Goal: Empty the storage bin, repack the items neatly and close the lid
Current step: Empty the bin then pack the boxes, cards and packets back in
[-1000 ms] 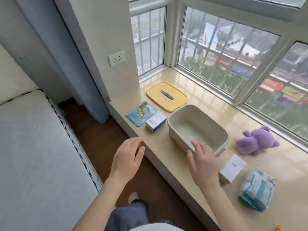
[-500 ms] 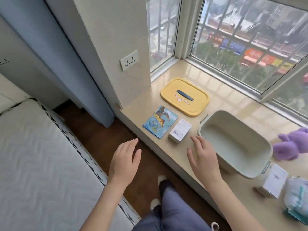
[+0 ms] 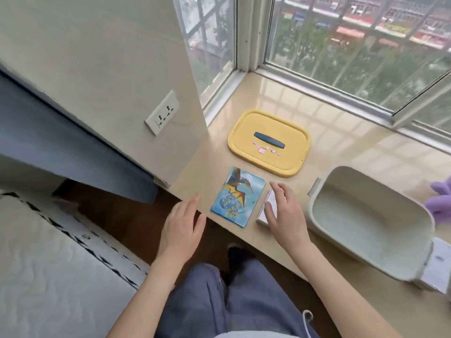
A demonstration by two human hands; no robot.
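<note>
The pale green storage bin [image 3: 324, 215] stands with nothing in it on the beige window ledge [image 3: 341, 152] at the right. Its yellow lid [image 3: 244, 137] with a dark blue handle lies flat farther back. A blue dinosaur picture book [image 3: 238, 196] lies near the ledge's front edge. Just right of it is a small white box [image 3: 269, 203], with my right hand [image 3: 285, 213] spread over it, fingers straight. My left hand [image 3: 181, 230] hovers open left of the book, off the ledge and holding nothing.
A purple plush toy [image 3: 440, 198] shows at the right edge beyond the bin. Another white box [image 3: 436, 267] lies in front of the bin at the right. A wall with a socket [image 3: 162, 115] bounds the ledge's left end. A white mattress [image 3: 48, 276] lies at lower left.
My view has swung left and down. My right hand has moved from the bin's front rim to over the small white box. My left hand has come closer to the ledge beside the book.
</note>
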